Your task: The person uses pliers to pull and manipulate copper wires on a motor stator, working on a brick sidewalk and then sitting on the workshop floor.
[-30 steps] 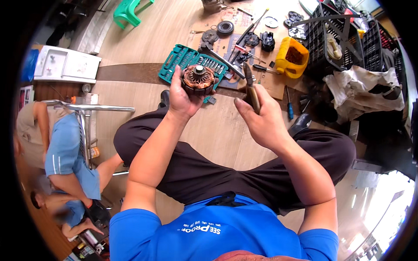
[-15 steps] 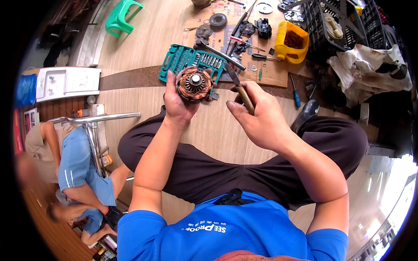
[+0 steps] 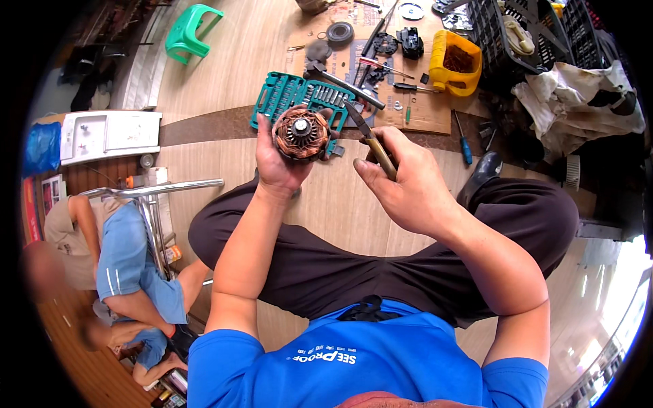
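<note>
My left hand [image 3: 279, 170] grips a copper-wound motor armature [image 3: 303, 139], its shaft end and ring of segments turned up toward me. Fingers wrap round its far side, partly hidden behind the windings. In my right hand [image 3: 418, 183] is a knife [image 3: 360, 122] with a brownish handle and a dark blade. The blade points up and to the left, to the right of the armature and apart from it. Beyond the armature lies an open green socket set case [image 3: 277, 95] with rows of metal sockets, partly covered by my left hand.
Tools and dark motor parts lie on a cardboard sheet [image 3: 428, 122], with a cut yellow jug [image 3: 454, 85] at its right. Black crates [image 3: 500, 41] and a dirty white cloth [image 3: 564, 95] stand far right. A green stool [image 3: 187, 37] is far left; two people sit at left.
The armature has tilted a little in my left hand, and the knife's blade has swung slightly left. Both hands keep their hold. The whole view has shifted slightly.
</note>
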A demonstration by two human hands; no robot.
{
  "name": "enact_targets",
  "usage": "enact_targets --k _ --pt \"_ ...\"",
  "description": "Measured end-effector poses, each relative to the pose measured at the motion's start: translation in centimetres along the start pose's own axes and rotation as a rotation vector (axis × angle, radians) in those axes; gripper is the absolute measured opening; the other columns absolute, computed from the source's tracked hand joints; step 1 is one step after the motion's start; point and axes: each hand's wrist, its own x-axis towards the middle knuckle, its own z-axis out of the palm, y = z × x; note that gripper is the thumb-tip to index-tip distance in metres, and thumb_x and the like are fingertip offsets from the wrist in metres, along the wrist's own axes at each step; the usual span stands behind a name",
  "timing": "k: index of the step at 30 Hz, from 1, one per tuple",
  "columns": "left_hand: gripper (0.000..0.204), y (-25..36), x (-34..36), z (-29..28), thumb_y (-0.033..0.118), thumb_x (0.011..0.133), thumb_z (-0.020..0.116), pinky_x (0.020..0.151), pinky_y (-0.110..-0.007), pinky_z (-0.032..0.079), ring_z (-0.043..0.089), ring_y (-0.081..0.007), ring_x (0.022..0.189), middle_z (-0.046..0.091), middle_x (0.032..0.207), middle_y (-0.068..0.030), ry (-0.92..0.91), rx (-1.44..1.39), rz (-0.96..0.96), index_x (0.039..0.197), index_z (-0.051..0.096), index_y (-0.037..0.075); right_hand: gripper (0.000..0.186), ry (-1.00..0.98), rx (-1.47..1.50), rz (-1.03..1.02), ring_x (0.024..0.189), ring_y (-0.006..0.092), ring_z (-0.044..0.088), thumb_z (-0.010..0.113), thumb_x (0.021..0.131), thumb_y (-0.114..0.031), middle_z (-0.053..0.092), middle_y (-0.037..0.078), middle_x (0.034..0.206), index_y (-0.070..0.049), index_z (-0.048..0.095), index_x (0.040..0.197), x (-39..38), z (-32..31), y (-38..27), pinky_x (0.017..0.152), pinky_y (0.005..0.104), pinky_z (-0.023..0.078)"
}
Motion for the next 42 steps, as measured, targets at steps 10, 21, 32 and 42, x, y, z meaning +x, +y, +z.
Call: enact_targets --k 10,21,32,42 --pt "0.086 -0.3 0.1 -0.2 0.070 0.096 0.023 0.092 -0.045 0.054 0.058 -0.0359 0.119 0.052 0.136 -0.0273 0.067 0.121 0.022 0.137 0.048 -0.001 0.032 -0.008 0.006 0.001 0.090 0.0418 0.064 0.066 0.088 -0.019 0.064 0.024 0.093 0.002 0.055 0.110 -0.1 0.3 0.0 0.078 0.0471 0.049" --pt "0.081 0.0 0.0 0.4 0.072 0.095 0.024 0.072 -0.042 0.057 0.061 -0.0362 0.112 0.050 0.138 -0.0254 0.002 0.039 -0.016 0.136 0.051 0.008 0.034 -0.008 -0.006 -0.025 0.093 0.0426 0.063 0.066 0.088 -0.019 0.064 0.025 0.095 0.003 0.054 0.113 -0.1 0.4 0.4 0.080 0.0479 0.050" --pt "0.078 0.1 0.0 1.0 0.073 0.094 0.028 0.069 -0.042 0.056 0.061 -0.0390 0.110 0.050 0.138 -0.0251 0.033 0.008 -0.015 0.134 0.051 0.010 0.037 -0.020 -0.048 -0.033 0.095 0.0436 0.062 0.066 0.088 -0.019 0.064 0.026 0.098 0.004 0.053 0.115 -0.1 0.6 0.6 0.083 0.0490 0.049" --pt "0.079 0.0 -0.1 1.6 0.075 0.092 0.030 0.066 -0.046 0.059 0.064 -0.0360 0.104 0.050 0.137 -0.0262 -0.010 0.022 -0.016 0.127 0.057 0.010 0.037 -0.026 -0.056 -0.024 0.095 0.0440 0.062 0.065 0.089 -0.020 0.063 0.026 0.097 0.005 0.053 0.114 -0.1 0.7 0.7 0.083 0.0492 0.049"
